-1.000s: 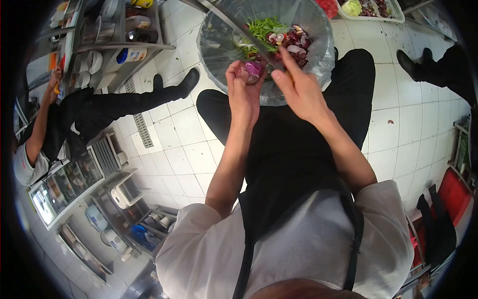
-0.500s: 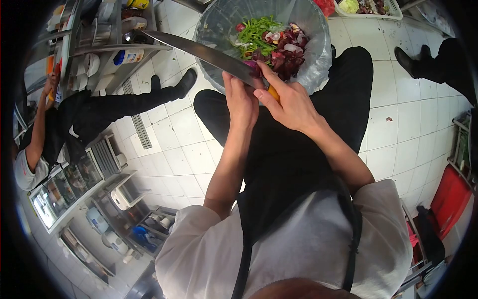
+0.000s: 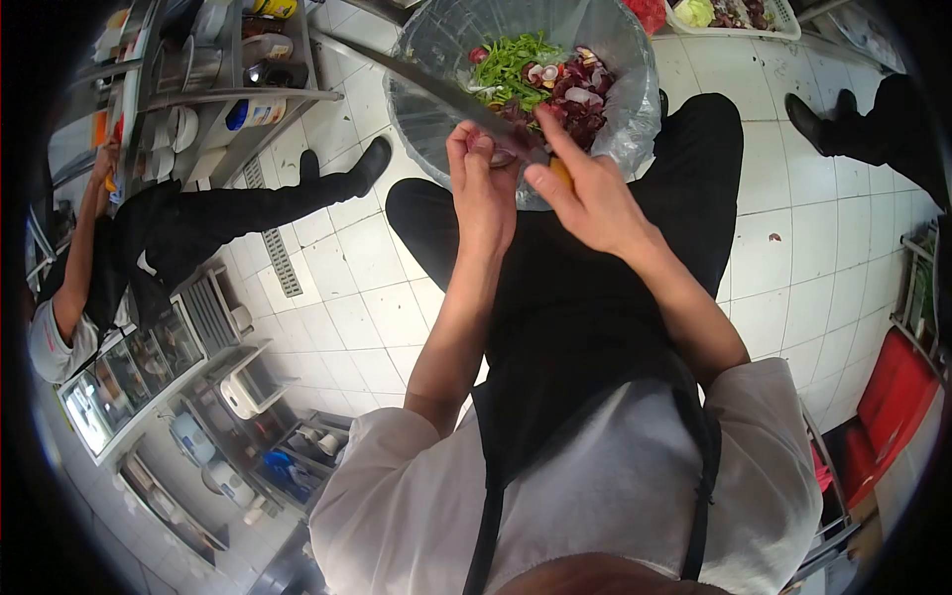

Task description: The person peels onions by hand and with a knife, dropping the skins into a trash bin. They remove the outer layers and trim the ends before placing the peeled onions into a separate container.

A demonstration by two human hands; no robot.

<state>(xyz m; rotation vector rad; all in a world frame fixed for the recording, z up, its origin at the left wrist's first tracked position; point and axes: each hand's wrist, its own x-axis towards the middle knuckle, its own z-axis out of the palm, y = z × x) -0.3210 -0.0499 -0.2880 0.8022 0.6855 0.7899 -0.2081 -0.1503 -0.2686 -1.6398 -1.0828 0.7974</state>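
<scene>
A long knife [image 3: 426, 87] with a yellow handle is in my right hand [image 3: 595, 198], its blade slanting up and left across the lined bin [image 3: 640, 109]. My left hand [image 3: 483, 198] has its fingers closed around a small purple-red onion piece [image 3: 503, 155], right beside the blade near the handle. Both hands are over the near rim of the bin. Inside the bin lie green leaf cuttings [image 3: 516, 64] and dark red peelings [image 3: 580, 109]. The blade hides part of the onion piece.
A white basket [image 3: 754, 32] of vegetables and a red net bag [image 3: 647, 14] stand beyond the bin. At the left, a co-worker's leg [image 3: 268, 203] stretches toward metal shelves [image 3: 238, 96]. Another person's shoe [image 3: 808, 124] is at the right. A red chair [image 3: 892, 397] stands lower right.
The knife and my right hand have shifted slightly right and down. My left fingers have turned, so the onion piece now shows. The co-worker at the left has moved a little.
</scene>
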